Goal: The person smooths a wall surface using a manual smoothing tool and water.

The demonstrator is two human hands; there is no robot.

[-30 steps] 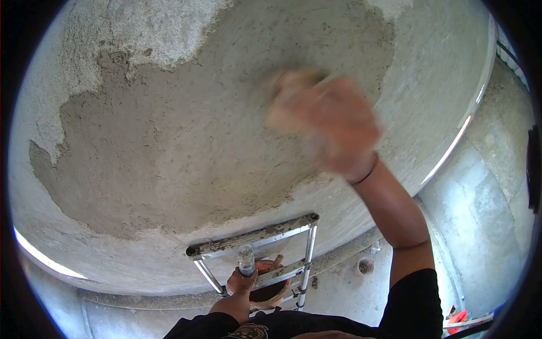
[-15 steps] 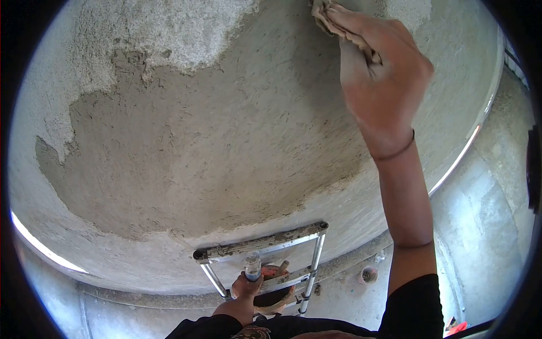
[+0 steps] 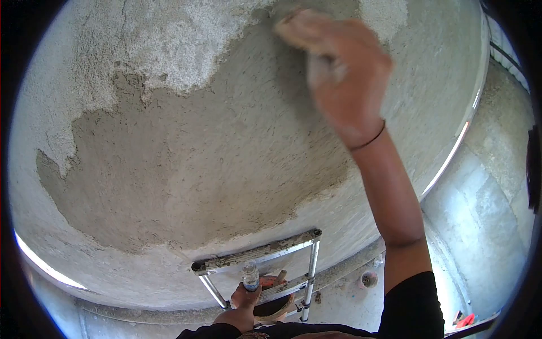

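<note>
My right hand (image 3: 353,76), blurred by motion, is raised high against a curved wall (image 3: 375,189). Its fingers are closed on a crumpled tan cloth (image 3: 294,31), pressed close over a patch of darker, damp-looking plaster (image 3: 197,164). Rough, pale plaster (image 3: 180,53) borders that patch at the upper left. Low in the view, my left hand (image 3: 246,296) is wrapped round a clear plastic bottle (image 3: 250,277), held upright just behind the top of a metal ladder.
The mortar-smeared ladder (image 3: 257,251) stands against the wall's lower part. Below its top rung is a reddish bucket (image 3: 275,309) with dark contents and a handle sticking out. A small container (image 3: 368,279) sits on the concrete floor (image 3: 474,209), and something red (image 3: 465,321) lies at lower right.
My right hand has swept leftward and slightly down across the wall with the cloth. My left hand still grips the bottle; the whole view has shifted slightly.
</note>
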